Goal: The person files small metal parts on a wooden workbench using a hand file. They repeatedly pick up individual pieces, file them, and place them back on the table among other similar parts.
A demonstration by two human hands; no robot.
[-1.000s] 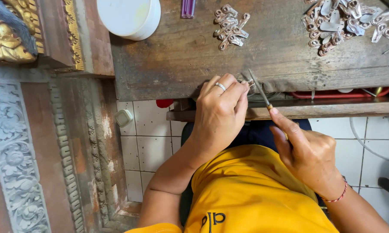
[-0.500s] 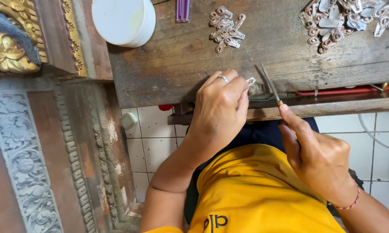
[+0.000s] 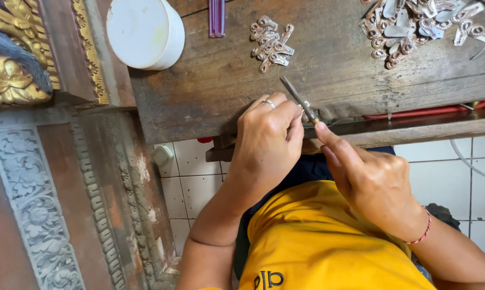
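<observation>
My left hand (image 3: 264, 145), with a ring on one finger, is curled tight at the front edge of the worn wooden bench (image 3: 210, 91). Its fingertips pinch a small metal piece that the fingers hide. My right hand (image 3: 368, 177), with a red cord at the wrist, grips a thin metal file (image 3: 296, 99) between thumb and forefinger. The file slants up and to the left over the bench and touches the left fingertips. Both hands meet just above my yellow shirt.
A white round container (image 3: 145, 32) and a purple stick (image 3: 217, 16) sit at the bench's far side. A small cluster of silver ornaments (image 3: 270, 43) and a larger pile (image 3: 419, 24) lie beyond the hands. A red tube (image 3: 414, 113) runs under the bench; carved gilded woodwork (image 3: 11, 75) stands left.
My right hand has moved closer to my left hand, and the file tip has slid further over the bench. My left hand stays pinched at the edge.
</observation>
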